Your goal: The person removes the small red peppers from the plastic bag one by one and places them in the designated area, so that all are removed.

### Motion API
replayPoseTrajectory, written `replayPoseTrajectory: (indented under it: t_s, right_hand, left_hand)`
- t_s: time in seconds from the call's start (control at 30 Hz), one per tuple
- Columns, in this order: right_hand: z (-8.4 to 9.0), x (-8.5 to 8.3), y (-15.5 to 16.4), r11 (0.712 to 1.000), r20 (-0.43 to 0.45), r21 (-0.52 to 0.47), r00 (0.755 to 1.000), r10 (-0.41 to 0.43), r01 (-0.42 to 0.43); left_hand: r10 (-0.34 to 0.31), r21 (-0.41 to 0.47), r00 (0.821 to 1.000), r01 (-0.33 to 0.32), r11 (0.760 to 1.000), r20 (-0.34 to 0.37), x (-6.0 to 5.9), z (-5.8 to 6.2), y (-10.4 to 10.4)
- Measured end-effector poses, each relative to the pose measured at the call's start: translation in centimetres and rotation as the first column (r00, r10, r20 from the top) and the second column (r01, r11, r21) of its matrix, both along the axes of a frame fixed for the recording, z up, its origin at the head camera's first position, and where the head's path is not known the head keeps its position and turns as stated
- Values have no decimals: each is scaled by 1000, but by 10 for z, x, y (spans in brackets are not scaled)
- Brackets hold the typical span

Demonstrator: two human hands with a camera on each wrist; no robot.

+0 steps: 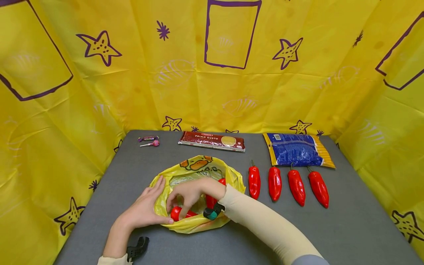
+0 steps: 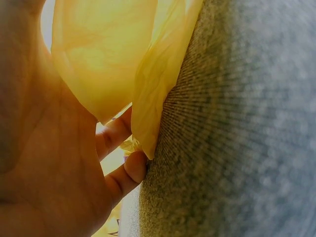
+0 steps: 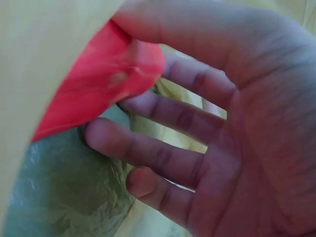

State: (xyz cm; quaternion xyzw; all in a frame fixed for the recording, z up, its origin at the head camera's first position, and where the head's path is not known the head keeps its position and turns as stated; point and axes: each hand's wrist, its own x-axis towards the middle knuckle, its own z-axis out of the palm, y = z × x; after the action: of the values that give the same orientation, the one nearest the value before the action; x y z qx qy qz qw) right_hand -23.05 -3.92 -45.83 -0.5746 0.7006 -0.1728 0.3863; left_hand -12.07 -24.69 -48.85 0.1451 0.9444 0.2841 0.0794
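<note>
left hand [image 1: 144,208] lies flat, fingers straight; right hand [image 1: 192,193] seemingly curled, reaching down

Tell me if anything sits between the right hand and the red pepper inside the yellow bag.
Nothing visible does. The right hand is already inside the yellow bag, its fingers touching the red pepper. The left hand holds the bag's near edge down on the grey table.
</note>
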Motion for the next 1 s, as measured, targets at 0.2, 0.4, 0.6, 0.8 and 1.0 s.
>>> replayPoseTrajectory:
  t_s: [0.2, 0.4, 0.6, 0.8, 1.0]
  right_hand:
    - [6, 0, 3, 998, -71, 37, 997, -38, 41]
    - [7, 3, 2, 999, -104, 50, 995, -9, 14]
    - [7, 2, 4, 998, -113, 43, 993, -28, 34]
    - [11, 0, 8, 998, -92, 30, 994, -60, 63]
    - [15, -2, 10, 998, -123, 13, 991, -54, 56]
  left_hand:
    - [2, -9, 1000, -1, 1000, 6, 0, 1, 0]
    - [5, -10, 1000, -5, 1000, 7, 0, 1, 1]
    - [6, -11, 1000, -6, 1000, 20, 0, 2, 1]
    - [9, -14, 999, -8, 1000, 53, -1, 3, 1]
    - [8, -19, 998, -7, 1000, 58, -2, 3, 1]
